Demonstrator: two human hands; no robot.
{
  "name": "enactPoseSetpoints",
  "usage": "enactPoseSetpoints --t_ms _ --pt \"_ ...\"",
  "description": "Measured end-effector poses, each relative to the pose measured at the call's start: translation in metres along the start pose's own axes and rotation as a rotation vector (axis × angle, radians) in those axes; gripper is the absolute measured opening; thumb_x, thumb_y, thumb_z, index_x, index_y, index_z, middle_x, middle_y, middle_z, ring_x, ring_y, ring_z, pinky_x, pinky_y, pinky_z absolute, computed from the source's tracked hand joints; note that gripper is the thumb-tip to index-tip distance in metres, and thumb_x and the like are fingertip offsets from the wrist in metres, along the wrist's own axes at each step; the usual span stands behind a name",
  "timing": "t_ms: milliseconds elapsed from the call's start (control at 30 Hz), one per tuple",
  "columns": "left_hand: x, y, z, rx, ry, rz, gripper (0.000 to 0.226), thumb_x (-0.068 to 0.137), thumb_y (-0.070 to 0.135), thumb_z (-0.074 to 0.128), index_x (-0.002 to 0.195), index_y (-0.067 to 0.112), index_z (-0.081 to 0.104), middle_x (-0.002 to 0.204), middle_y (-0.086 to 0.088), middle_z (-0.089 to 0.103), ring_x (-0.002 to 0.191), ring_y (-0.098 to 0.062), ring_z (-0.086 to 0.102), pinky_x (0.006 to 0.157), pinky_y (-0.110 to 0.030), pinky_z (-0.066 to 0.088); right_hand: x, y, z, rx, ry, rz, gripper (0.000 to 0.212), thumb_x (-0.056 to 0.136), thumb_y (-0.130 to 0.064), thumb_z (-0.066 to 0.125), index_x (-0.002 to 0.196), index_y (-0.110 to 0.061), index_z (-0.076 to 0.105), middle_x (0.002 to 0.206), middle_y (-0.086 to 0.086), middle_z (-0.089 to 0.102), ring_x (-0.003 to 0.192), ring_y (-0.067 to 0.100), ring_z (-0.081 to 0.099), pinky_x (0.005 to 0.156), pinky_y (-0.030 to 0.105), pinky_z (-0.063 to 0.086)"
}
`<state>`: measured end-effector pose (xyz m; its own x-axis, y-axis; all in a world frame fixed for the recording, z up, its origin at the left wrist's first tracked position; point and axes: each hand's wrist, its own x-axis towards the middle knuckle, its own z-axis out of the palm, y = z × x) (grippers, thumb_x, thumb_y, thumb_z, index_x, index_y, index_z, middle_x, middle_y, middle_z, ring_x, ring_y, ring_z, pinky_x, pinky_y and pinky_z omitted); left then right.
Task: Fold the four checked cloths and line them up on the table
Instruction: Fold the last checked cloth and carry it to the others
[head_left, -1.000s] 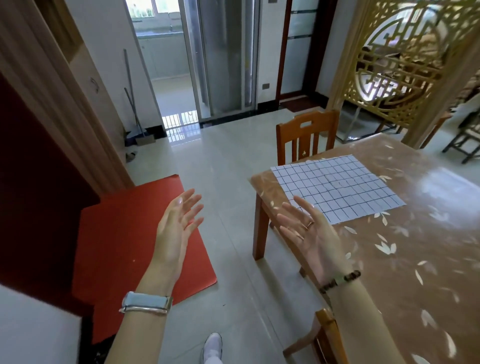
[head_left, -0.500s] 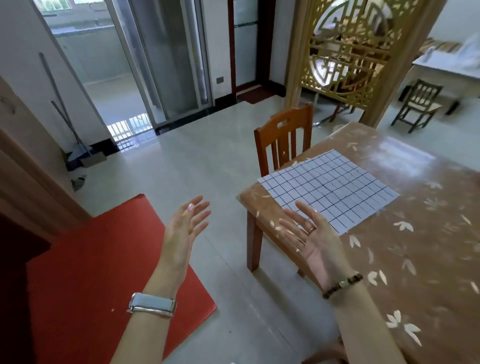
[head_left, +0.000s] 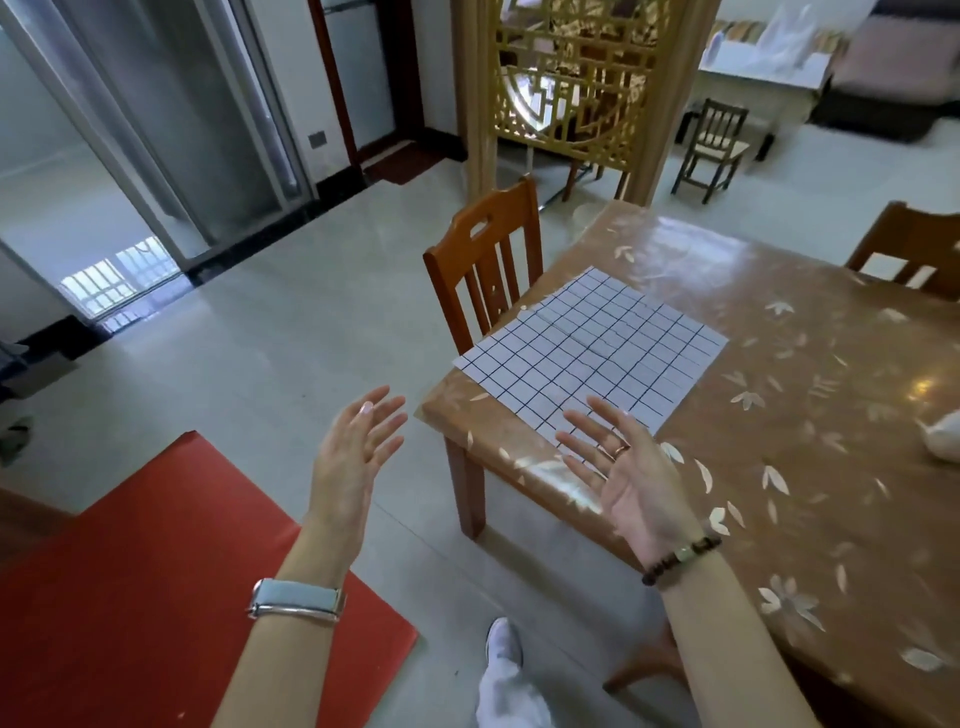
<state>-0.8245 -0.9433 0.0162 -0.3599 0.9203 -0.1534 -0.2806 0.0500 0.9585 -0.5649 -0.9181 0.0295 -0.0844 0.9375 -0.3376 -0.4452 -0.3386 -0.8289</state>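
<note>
The counter (head_left: 810, 519), a glossy brown top scattered with pale leaf shapes, fills the right side of the view, its near corner pointing toward the person. A red mat (head_left: 156, 571) covers the floor to the left. One checked cloth (head_left: 597, 348), white with a dark grid, lies spread flat and unfolded just inside that corner. It is ahead of both hands and slightly to the right. Its longer side appears to run along the counter edge nearest the person, though the wide lens makes that uncertain. The other three cloths are not in view.

A wooden chair (head_left: 483, 260) stands against the counter's far-left side, just beyond the cloth.

The right hand (head_left: 623, 467) is the nearer one. It is raised palm-up with fingers spread and holds nothing, and its fingertips overlap the cloth's near edge in the picture; contact cannot be told. The left hand (head_left: 353, 452) is likewise spread and holding nothing, out past the corner over the floor. It would have to travel right to reach the cloth's left corner.

A watch (head_left: 296, 597) is on the left wrist, a bead bracelet (head_left: 680, 558) on the right and a ring (head_left: 621, 449) on one finger. No writing can be read.
</note>
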Motion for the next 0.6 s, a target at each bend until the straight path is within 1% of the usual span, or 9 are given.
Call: enactPoseSetpoints --t_ms 67,133,300,433,600 --pt "0.014 -0.003 0.008 0.004 -0.016 -0.025 0.029 0.105 0.024 0.039 0.123 0.016 0.061 0.121 -0.007 0.068 0.113 -0.023 0.065 0.100 -0.039 0.048 0.011 -0.002 -0.003 0.003 0.018 -0.004 0.036 0.102 -0.036 0.041 0.128 -0.017 0.058 0.122 0.008 0.068 0.112 0.025 0.066 0.101 0.042 0.047" --pt "0.031 -0.005 0.016 0.009 -0.030 -0.041 0.029 0.105 0.025 0.039 0.123 0.017 0.061 0.121 -0.007 0.068 0.113 -0.023 0.065 0.101 -0.041 0.048 0.024 -0.005 -0.005 0.014 0.041 -0.005 0.036 0.102 -0.035 0.041 0.129 -0.016 0.057 0.123 0.009 0.068 0.113 0.026 0.065 0.101 0.042 0.047" --pt "0.081 -0.004 0.036 0.057 -0.060 -0.064 0.031 0.105 0.027 0.039 0.125 0.017 0.060 0.124 -0.008 0.066 0.114 -0.023 0.064 0.099 -0.038 0.050 0.065 -0.017 -0.007 0.014 0.082 -0.005 0.036 0.102 -0.035 0.044 0.129 -0.016 0.057 0.123 0.008 0.068 0.114 0.026 0.065 0.104 0.044 0.046" --pt "0.121 -0.002 0.055 0.132 -0.071 -0.071 0.031 0.105 0.031 0.039 0.125 0.019 0.060 0.123 -0.004 0.067 0.114 -0.021 0.064 0.100 -0.038 0.050 0.096 -0.027 -0.011 0.029 0.134 -0.014 0.036 0.101 -0.037 0.047 0.128 -0.017 0.059 0.121 0.007 0.069 0.112 0.024 0.066 0.103 0.044 0.046" --pt "0.160 -0.011 0.074 0.209 -0.045 -0.086 0.029 0.105 0.032 0.039 0.122 0.024 0.061 0.120 0.001 0.068 0.112 -0.017 0.065 0.098 -0.035 0.051 0.127 -0.033 -0.017 0.027 0.201 0.016 0.034 0.102 -0.034 0.045 0.126 -0.016 0.060 0.120 0.007 0.069 0.112 0.025 0.066 0.102 0.044 0.048"
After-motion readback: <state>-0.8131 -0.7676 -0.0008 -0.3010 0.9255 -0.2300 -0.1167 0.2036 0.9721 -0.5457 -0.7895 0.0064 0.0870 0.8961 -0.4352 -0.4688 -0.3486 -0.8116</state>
